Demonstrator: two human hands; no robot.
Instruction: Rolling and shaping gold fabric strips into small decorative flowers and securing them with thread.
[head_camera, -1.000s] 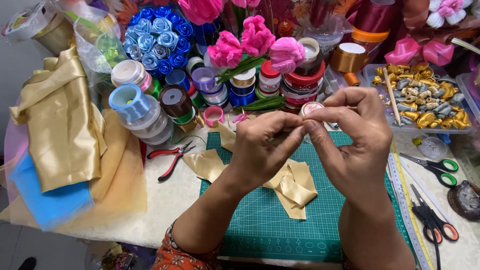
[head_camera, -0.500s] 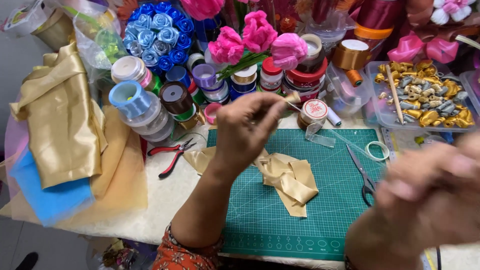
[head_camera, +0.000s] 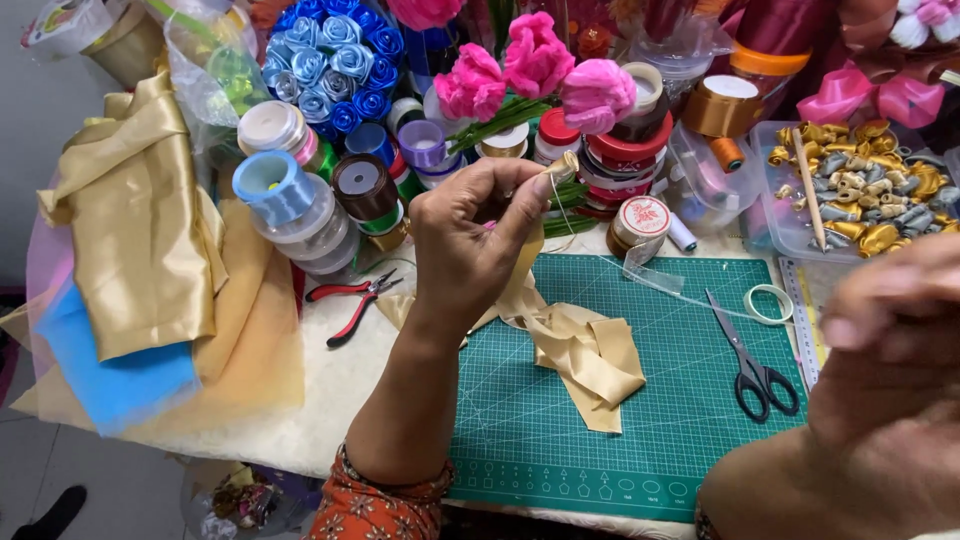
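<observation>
While the left hand (head_camera: 470, 240) is raised above the green cutting mat (head_camera: 640, 440), thumb and fingers pinch a small gold ribbon bud (head_camera: 566, 166); glossy gold satin ribbon (head_camera: 585, 355) trails down, crumpled on the gridded mat. Thin thread hangs off it. Right hand (head_camera: 890, 400) blurred close to camera, grip unreadable. Black-handled scissors (head_camera: 752, 365) lie flat nearby.

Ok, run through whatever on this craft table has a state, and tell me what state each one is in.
Left hand: pinching a small gold ribbon bud.
Right hand: raised, blurred, grip unclear.
Gold ribbon: loose on the green mat.
Scissors: closed, lying flat.
Red pliers: handles apart.
</observation>
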